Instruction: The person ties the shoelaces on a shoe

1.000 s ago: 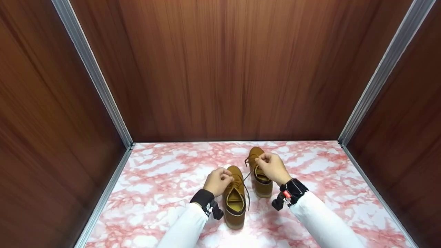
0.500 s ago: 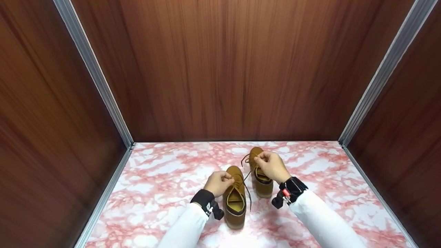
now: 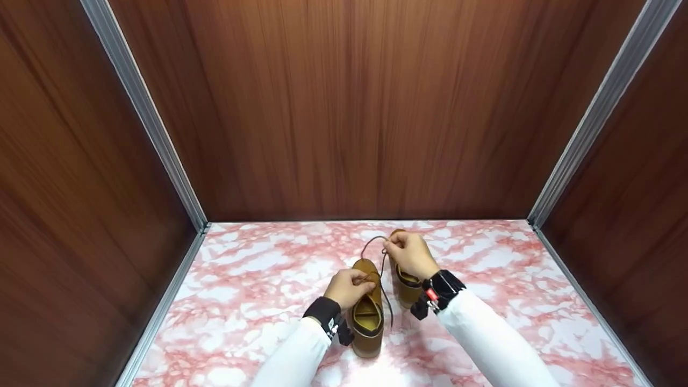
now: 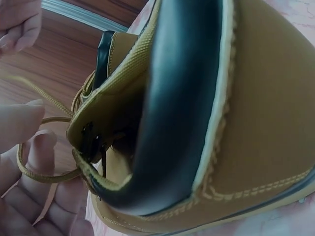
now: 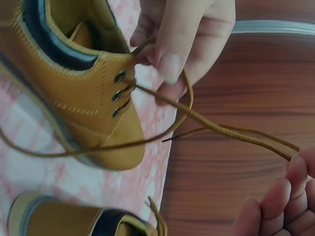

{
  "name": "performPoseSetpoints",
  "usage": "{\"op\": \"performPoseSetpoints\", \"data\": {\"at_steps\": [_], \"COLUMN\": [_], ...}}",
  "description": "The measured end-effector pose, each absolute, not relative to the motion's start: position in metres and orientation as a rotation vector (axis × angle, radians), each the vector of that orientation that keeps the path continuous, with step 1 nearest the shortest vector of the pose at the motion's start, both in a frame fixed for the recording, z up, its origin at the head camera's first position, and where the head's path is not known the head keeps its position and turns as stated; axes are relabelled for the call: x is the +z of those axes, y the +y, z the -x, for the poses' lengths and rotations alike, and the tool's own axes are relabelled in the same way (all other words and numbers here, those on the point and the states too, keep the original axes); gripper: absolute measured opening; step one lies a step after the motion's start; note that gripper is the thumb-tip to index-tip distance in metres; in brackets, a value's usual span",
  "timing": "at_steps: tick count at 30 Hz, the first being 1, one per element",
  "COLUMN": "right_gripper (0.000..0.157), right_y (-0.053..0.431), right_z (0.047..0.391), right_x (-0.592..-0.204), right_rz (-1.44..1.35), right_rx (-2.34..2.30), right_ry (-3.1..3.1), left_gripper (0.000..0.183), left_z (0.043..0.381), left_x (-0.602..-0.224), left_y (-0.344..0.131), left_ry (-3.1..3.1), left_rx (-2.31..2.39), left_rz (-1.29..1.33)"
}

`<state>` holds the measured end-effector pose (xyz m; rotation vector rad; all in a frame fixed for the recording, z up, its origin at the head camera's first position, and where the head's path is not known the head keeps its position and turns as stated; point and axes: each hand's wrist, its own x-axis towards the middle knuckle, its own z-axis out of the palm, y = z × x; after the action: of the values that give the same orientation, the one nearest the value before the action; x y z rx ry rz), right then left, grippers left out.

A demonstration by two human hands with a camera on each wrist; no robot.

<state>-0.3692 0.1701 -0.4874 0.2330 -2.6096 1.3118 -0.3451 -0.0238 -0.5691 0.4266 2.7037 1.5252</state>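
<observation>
A tan lace-up shoe (image 3: 367, 346) with a dark collar stands below my hands in the head view, toe pointing away. Its brown shoelace (image 5: 216, 125) runs from the eyelets up to both hands. My left hand (image 3: 346, 289) pinches the lace above the eyelets, and a loop (image 4: 42, 177) hangs by its fingers in the left wrist view. My right hand (image 3: 413, 257), farther forward and to the right, pinches another stretch of lace. One lace end dangles along the shoe's right side. The fingertips of the right hand (image 5: 290, 201) are partly cut off in its wrist view.
A matching shoe (image 3: 409, 295) stands just right and slightly ahead, partly covered by my right hand. Both are on a pink-and-white marbled surface (image 3: 258, 301). A wood-grain panel (image 3: 344, 107) rises behind, with side panels and metal corner strips.
My right hand has moved left, still pinching lace, and a longer stretch of lace now arcs out beyond the near shoe's toe. My left hand has shifted slightly right.
</observation>
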Motion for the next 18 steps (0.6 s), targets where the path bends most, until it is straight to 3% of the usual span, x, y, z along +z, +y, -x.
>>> {"op": "performPoseSetpoints", "data": {"at_steps": [18], "right_gripper": [0.011], "right_y": [0.144], "right_z": [0.378], "right_x": [-0.477], "right_rz": [-0.290], "right_rx": [1.103], "right_ry": [-2.735], "left_gripper": [0.020], "left_z": [0.347], "left_x": [-0.575], "left_y": [-0.013], "left_ry": [2.824], "left_rx": [1.515], "left_rz": [-0.367]}}
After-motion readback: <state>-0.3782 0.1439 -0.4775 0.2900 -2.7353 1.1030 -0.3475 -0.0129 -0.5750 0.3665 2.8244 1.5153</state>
